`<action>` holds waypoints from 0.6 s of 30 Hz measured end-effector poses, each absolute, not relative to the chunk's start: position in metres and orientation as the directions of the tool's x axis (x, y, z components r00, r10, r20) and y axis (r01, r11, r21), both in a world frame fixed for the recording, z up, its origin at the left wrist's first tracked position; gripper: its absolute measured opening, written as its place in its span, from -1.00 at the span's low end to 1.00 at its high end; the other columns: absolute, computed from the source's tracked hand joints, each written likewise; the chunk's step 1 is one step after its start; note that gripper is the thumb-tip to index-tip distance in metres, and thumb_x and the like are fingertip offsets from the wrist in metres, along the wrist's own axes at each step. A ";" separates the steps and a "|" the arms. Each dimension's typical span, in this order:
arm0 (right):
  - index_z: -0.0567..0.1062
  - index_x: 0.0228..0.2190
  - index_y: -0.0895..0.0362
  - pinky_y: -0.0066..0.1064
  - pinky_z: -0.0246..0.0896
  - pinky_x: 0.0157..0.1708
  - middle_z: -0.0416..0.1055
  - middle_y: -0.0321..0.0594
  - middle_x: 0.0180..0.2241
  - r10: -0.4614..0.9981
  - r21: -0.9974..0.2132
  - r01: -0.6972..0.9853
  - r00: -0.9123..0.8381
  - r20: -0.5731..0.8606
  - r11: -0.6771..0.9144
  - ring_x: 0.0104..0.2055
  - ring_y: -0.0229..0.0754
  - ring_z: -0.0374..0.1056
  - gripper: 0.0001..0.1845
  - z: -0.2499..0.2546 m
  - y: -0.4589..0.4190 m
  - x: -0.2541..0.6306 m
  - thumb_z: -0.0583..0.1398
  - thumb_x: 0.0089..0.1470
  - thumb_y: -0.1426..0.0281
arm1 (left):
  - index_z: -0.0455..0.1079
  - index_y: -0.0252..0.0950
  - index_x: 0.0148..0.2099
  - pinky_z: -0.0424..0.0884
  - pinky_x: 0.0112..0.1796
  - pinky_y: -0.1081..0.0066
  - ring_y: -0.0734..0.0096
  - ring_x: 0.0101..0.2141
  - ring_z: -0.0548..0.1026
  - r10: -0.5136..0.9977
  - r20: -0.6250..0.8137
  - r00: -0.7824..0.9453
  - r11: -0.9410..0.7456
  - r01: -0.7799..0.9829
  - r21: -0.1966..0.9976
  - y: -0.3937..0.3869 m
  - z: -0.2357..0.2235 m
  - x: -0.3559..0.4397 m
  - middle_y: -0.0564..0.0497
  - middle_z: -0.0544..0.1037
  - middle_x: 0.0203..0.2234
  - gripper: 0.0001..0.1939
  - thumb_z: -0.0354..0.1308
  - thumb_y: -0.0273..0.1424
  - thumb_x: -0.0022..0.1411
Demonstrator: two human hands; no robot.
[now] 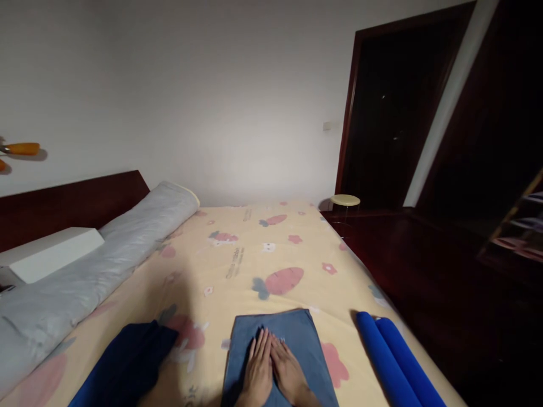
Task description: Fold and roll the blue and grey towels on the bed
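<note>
Hands touch grey-blue cloth; bedsheet reads "rabbit".

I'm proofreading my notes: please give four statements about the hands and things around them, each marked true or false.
1. The left hand and right hand rest on the flat grey-blue cloth. True.
2. The two bright-blue rolls lie left of that cloth. False: they lie right of it.
3. The crumpled navy cloth lies left of the hands. True.
4. The round yellow stool stands beside the hands. False: it stands well away, near the dark door.
</note>
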State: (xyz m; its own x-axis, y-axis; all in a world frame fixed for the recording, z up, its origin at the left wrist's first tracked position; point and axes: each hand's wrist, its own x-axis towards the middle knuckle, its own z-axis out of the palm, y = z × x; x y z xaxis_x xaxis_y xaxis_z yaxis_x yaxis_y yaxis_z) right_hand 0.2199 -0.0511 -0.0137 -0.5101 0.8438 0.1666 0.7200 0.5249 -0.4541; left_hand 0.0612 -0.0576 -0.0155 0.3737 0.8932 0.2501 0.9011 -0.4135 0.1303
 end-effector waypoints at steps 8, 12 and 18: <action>0.10 0.29 0.09 0.03 -0.26 0.34 -0.10 -0.16 0.35 0.973 -0.376 0.898 -0.211 0.089 0.229 0.39 -0.01 -0.18 -0.32 -0.015 -0.002 0.288 -0.14 0.28 0.01 | -0.06 -0.06 0.37 0.08 0.26 0.00 0.26 0.33 0.06 0.980 0.185 0.074 -0.092 0.992 0.089 -0.014 -0.020 0.028 0.03 0.06 0.36 -0.47 -0.22 -0.23 0.39; 0.02 0.31 0.13 0.01 -0.32 0.35 -0.13 -0.17 0.37 0.993 -0.334 0.938 -0.064 0.099 0.093 0.41 -0.04 -0.26 -0.28 -0.029 0.006 0.308 -0.18 0.27 0.01 | -0.04 -0.13 0.38 0.02 0.26 0.00 0.24 0.34 0.01 0.962 0.269 -0.049 0.036 0.998 0.053 -0.016 -0.025 0.023 -0.03 0.04 0.37 -0.45 -0.21 -0.24 0.38; -0.02 0.33 0.18 0.00 -0.32 0.34 -0.13 -0.09 0.37 0.993 -0.319 0.946 -0.025 0.118 0.062 0.41 -0.03 -0.30 -0.24 -0.043 0.006 0.306 -0.16 0.26 0.01 | -0.05 -0.13 0.38 0.00 0.26 -0.03 0.17 0.34 0.00 0.964 0.256 -0.064 0.050 0.997 0.063 -0.016 -0.029 0.026 -0.06 0.00 0.38 -0.43 -0.18 -0.22 0.37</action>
